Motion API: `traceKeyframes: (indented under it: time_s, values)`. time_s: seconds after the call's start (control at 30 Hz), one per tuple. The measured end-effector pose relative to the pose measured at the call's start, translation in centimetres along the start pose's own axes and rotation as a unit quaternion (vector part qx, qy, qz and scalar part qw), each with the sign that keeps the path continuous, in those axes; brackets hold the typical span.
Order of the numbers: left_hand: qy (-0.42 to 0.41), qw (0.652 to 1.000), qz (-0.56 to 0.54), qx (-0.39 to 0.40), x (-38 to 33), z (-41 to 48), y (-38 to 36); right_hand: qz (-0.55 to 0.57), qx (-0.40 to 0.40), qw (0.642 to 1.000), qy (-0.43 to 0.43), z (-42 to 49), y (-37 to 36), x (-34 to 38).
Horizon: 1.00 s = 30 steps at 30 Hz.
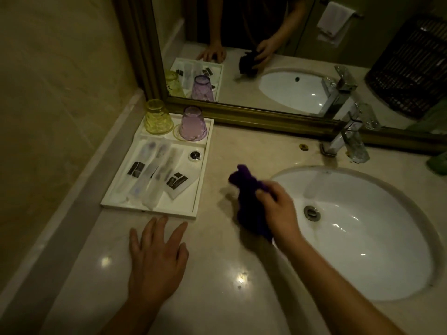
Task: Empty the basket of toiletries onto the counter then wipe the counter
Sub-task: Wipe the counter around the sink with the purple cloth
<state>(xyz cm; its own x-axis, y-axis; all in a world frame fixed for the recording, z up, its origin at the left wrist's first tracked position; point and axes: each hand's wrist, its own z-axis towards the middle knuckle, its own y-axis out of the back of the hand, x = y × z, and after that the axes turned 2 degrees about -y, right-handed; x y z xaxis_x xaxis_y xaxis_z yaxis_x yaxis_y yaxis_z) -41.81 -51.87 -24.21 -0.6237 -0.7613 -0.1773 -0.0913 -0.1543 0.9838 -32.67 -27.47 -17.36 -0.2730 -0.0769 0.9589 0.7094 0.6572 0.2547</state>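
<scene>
A dark purple cloth is bunched on the beige stone counter, between the tray and the sink. My right hand grips the cloth from the right. My left hand lies flat on the counter, fingers spread, just below the white tray. In the tray lie several wrapped toiletry packets and a small round lidded pot. Two upturned cups stand at its far end, a yellow cup and a purple cup.
A white oval sink fills the right side, with a chrome tap behind it. A gold-framed mirror runs along the back. Something green sits at the far right edge. The wall bounds the counter on the left.
</scene>
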Motion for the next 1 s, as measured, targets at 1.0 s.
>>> traceKeyframes:
  time_s: [1.0]
  values:
    - [-0.001,1.000,0.007,-0.010,0.0,0.0,-0.3,-0.341,0.197,0.900,0.188,6.4,-1.7,-0.4]
